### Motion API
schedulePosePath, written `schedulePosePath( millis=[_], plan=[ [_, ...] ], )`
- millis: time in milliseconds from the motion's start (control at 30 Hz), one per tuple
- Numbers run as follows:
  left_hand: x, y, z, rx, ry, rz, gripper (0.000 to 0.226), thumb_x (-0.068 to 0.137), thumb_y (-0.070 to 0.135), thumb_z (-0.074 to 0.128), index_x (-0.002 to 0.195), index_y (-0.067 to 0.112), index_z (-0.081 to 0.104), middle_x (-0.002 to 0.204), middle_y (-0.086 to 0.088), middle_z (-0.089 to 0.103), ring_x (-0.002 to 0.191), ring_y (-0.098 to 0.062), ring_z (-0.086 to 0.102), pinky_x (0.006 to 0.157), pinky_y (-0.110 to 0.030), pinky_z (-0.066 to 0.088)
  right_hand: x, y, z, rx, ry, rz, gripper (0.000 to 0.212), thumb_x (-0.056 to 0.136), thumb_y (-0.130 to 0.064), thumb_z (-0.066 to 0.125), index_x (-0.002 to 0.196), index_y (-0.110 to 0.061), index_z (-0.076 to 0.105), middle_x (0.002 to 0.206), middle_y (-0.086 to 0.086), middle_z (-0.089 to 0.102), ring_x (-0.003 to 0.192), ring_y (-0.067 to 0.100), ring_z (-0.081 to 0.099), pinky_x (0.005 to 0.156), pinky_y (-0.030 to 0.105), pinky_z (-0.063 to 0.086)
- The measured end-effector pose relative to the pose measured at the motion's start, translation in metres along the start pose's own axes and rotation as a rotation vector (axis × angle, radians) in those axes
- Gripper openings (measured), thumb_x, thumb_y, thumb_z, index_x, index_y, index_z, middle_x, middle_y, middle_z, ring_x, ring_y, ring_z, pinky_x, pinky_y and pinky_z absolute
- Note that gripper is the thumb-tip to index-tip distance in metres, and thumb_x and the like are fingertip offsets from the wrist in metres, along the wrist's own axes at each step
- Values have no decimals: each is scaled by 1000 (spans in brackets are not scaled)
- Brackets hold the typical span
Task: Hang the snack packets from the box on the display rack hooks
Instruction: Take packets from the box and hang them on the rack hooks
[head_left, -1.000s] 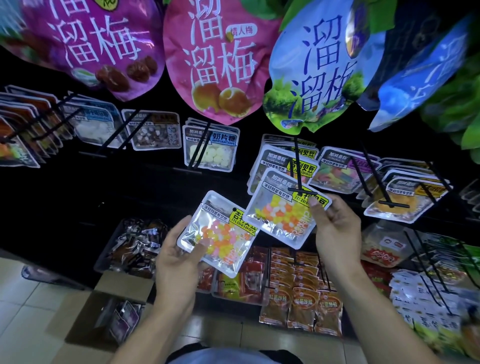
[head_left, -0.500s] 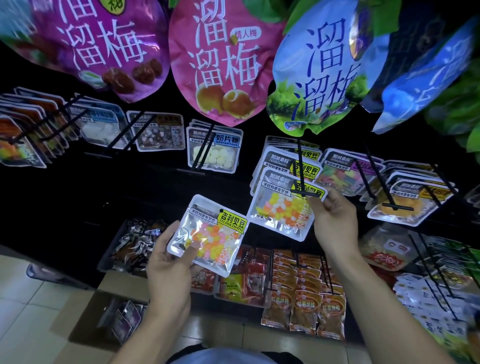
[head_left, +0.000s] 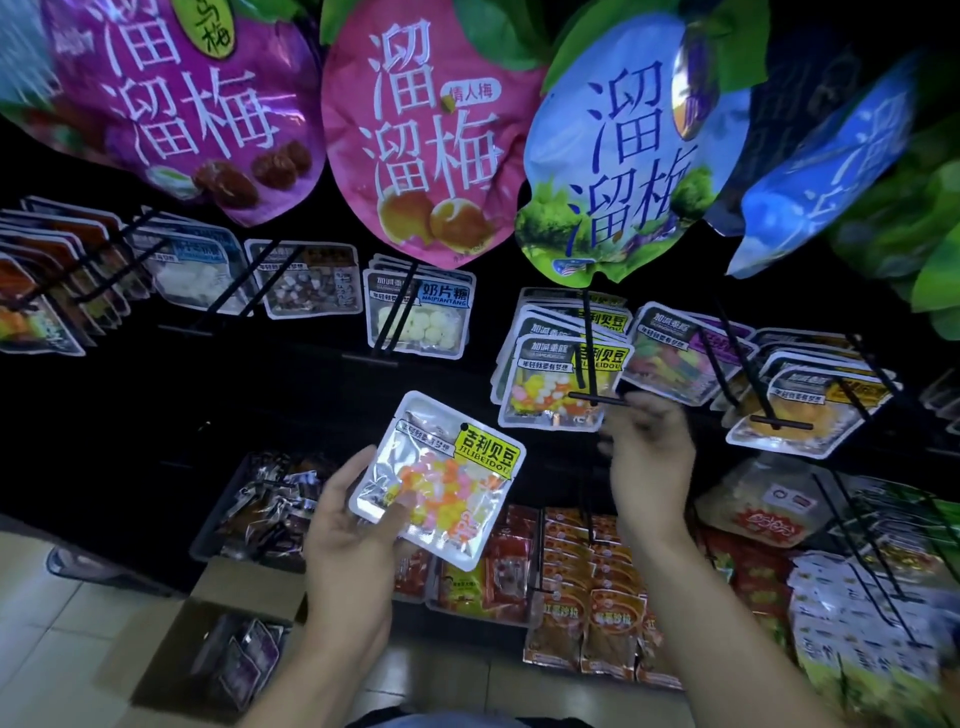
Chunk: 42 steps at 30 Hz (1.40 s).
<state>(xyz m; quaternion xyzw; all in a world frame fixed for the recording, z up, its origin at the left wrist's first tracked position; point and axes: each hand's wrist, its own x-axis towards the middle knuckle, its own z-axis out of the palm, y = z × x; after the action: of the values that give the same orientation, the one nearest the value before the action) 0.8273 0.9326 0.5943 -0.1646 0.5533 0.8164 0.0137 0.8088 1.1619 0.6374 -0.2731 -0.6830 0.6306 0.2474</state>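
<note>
With one silver foil packet of orange, yellow and pink candies (head_left: 439, 480) gripped in the left hand (head_left: 353, 525), the right hand (head_left: 649, 457), loosely curled and empty, hovers near the black wire hook (head_left: 589, 358); threading this packet's hole onto it comes next.

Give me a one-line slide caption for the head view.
Left hand holds a jelly-bean packet; empty right hand below the hook of matching packets.
</note>
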Motion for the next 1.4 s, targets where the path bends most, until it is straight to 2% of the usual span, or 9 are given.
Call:
schedulePosePath(
  millis=[167,400,533,700,800,967,1100,1233,1400],
  plan=[
    [-5,-2,15,-21,-129,-6,55,88,-4,71,132,28,59,119,-1,75,104,-22,76,76,-38,65,-52,2,0,-69,-445,135,31,84,-40,75,100,-14,69,88,6,75,85,21,74,81,39,60],
    [-10,3,51,196,-365,29,22,94,11,68,114,20,70,103,3,79,97,-15,76,84,-35,63,-38,-16,-17,-16,-214,-68,13,91,-25,73,91,-12,71,80,6,69,72,18,61,70,35,52],
    [-3,1,70,199,-434,25,20,99,12,63,116,18,69,107,1,80,103,-16,76,80,-31,63,-19,-19,-23,-25,-125,-47,14,94,-24,72,87,-14,68,81,22,59,63,16,50,55,27,45],
    [8,-4,84,231,-401,60,26,99,11,64,123,21,65,107,5,79,101,-11,75,74,-25,62,-1,-16,-19,-44,-106,-52,16,95,-22,72,91,-7,67,82,25,60,66,23,48,52,21,44],
    [13,-5,86,245,-380,86,25,98,10,66,122,19,66,104,3,79,99,-13,76,72,-24,61,4,-13,-17,-72,-116,-100,11,95,-22,72,93,-12,69,93,24,66,74,44,53,65,31,47],
    [17,-5,83,269,-375,126,26,97,11,67,122,18,66,107,4,79,101,-14,76,87,-35,61,3,-12,-17,-80,-126,-128,6,95,-18,71,94,-12,68,92,20,67,87,49,56,67,35,46],
    [19,-12,79,269,-373,103,23,97,12,68,118,18,67,105,2,79,100,-17,76,82,-34,61,3,-11,-18,-98,-146,-131,6,95,-19,71,90,-22,69,83,11,66,69,43,51,64,48,48],
    [17,-19,77,250,-364,60,21,96,14,69,116,20,68,102,0,79,95,-18,77,71,-26,60,3,-7,-17,-128,-159,-136,12,95,-18,71,89,-29,69,78,-12,70,67,15,60,68,39,50],
    [21,-18,80,241,-379,101,22,96,12,68,117,17,68,105,1,79,98,-18,77,78,-34,63,5,-5,-19,-103,-123,-132,9,95,-17,72,90,-24,70,85,2,71,71,21,61,69,38,51]
  ],
)
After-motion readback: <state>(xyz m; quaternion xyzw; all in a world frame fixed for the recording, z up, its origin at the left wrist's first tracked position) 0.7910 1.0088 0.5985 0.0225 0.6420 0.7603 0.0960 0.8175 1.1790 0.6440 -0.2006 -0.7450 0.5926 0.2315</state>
